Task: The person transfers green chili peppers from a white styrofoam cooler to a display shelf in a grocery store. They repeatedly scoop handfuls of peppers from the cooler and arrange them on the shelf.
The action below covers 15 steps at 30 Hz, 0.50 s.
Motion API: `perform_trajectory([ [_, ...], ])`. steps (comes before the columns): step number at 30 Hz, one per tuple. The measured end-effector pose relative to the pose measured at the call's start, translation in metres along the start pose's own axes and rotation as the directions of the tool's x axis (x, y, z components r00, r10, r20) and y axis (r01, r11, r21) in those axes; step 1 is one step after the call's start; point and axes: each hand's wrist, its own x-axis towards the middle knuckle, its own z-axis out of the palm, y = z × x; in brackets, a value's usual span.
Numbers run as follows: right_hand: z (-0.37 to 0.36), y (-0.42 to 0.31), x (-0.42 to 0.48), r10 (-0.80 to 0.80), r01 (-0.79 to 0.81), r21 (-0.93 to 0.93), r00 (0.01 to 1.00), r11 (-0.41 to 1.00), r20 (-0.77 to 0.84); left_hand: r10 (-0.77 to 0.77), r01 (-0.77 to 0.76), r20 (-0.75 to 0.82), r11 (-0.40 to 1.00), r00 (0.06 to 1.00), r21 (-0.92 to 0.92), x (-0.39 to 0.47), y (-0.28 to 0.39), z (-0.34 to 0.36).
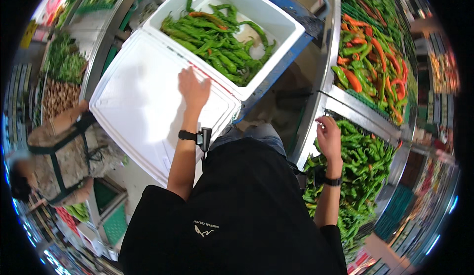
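Observation:
My left hand (194,86) lies on the white foam lid (140,101) near its red-marked edge, fingers spread a little and holding nothing. Against that lid stands an open white foam box (274,19) with long green peppers (218,42) on its bottom, a few of them reddish. Over the edge of the right-hand display my right hand (329,136) hovers with curled fingers, beside a heap of green peppers (355,164). Whether its fingertips hold something small is not clear.
A blue platform (274,71) supports the box. Right of the metal rail (314,127), red and green peppers (374,60) fill another bin. A person (55,153) in an apron stands at the left, near a bin of small brown produce (59,97).

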Motion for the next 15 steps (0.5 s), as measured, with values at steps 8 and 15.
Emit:
perform_trajectory([
  [8,0.106,-0.047,0.249,-0.381,0.346,0.162,0.862,0.924,0.335,0.139,-0.114,-0.134,0.978,0.981,0.177,-0.009,0.021,-0.01],
  [15,0.26,-0.069,0.453,-0.277,0.225,0.161,0.806,0.961,0.523,0.035,-0.015,-0.112,0.984,0.993,0.176,-0.008,0.035,-0.026],
])
